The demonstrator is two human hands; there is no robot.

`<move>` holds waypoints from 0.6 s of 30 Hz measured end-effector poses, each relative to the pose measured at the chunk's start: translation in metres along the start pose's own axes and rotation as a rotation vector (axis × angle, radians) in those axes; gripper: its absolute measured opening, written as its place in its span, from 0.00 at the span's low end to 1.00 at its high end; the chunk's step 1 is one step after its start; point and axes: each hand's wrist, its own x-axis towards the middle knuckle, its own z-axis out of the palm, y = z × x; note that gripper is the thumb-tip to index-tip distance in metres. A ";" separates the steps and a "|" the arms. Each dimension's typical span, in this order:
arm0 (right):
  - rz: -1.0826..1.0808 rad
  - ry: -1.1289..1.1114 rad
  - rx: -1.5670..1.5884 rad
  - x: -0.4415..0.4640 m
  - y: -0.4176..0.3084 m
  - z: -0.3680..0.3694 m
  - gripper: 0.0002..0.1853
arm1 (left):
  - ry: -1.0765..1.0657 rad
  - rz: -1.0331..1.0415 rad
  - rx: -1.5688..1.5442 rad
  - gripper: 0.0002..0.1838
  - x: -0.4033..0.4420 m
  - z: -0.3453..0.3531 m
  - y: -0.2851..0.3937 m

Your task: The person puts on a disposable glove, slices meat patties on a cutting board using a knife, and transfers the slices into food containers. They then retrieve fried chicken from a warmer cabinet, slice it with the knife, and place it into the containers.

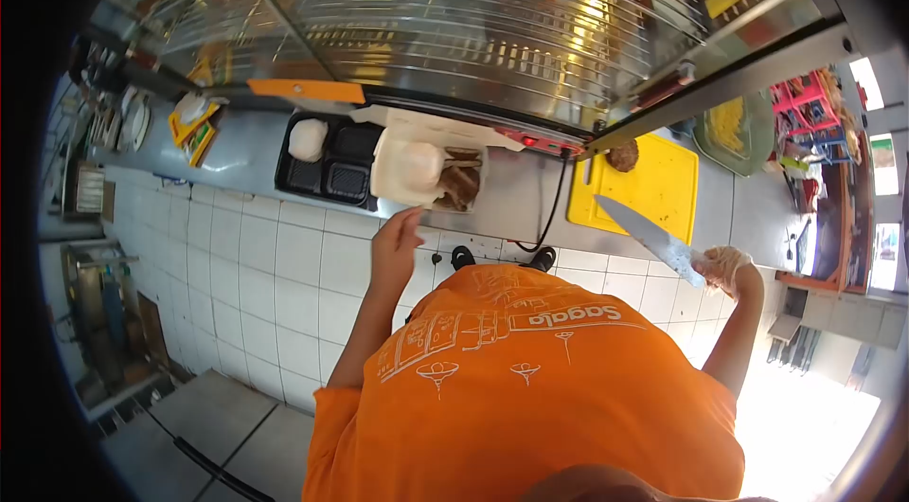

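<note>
Knife and right-hand grip, seen from above. The right hand (724,273), under a thin whitish covering, is closed around the handle of the knife (651,239); the fingers conceal most of that handle. The knife's long axis runs obliquely, forward and to the left of the grip, with the tip farthest from the hand and the heel of the blade just beside the fingers. A broad face of the blade is turned upward. In this view the tip overlaps the near part of the yellow cutting board (653,194); whether it touches the board cannot be told. A round brown patty (622,156) lies on the board, beyond the tip. Directly ahead of the grip stands a green bowl (748,156) of yellow food.

The left hand (400,231) is well to the left of the grip, its fingers loosely bent and without a visible object; whether the fingertips meet cannot be told. Just ahead of it lies an open white box (464,134) containing brown food, and farther left a black compartment tray (348,182) with a white mound (308,139) in one compartment.
</note>
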 end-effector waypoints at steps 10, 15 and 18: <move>-0.278 0.435 -0.636 0.112 -0.021 -0.020 0.09 | 0.150 -0.046 0.612 0.25 -0.057 -0.043 -0.106; -0.450 0.454 -0.766 0.157 -0.043 -0.056 0.08 | -0.183 -0.503 0.885 0.35 -0.098 -0.009 -0.122; -0.578 0.417 -0.820 0.160 -0.023 -0.074 0.10 | -0.455 -0.895 0.724 0.42 -0.136 0.034 -0.166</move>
